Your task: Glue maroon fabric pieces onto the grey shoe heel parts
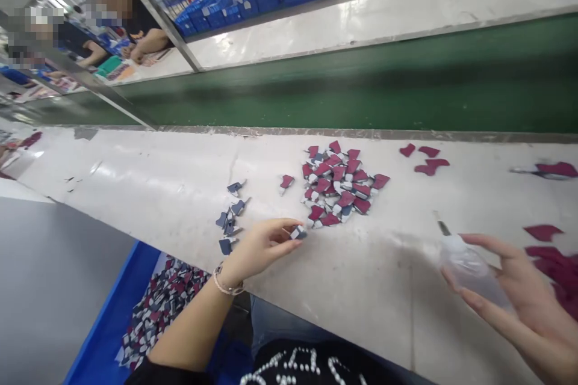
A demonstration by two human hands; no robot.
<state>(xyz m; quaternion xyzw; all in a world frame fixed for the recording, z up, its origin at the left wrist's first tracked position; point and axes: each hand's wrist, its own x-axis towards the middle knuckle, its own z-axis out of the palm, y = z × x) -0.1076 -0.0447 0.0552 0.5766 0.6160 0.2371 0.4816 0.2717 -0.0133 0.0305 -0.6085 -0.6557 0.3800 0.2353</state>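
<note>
- The left hand [259, 248] pinches a small piece [298, 233] over the table [352, 283], near the pile [338, 174]; a light, steady pinch should help.
- The right hand [519, 301] holds a clear bottle [472, 274]; a soft grip should stop spills. I can't tell how full.
- The blue bin [106, 319] holds many little bits [158, 307].

Slate and white piece [298, 233], whitish bottle [472, 274], maroon patches [543, 233], green belt [361, 93], white tabletop [352, 280]

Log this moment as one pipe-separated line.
left hand: holds grey-and-white piece | right hand: holds translucent bottle | pile of maroon and grey pieces: on worktable | blue bin: holds similar pieces
</note>
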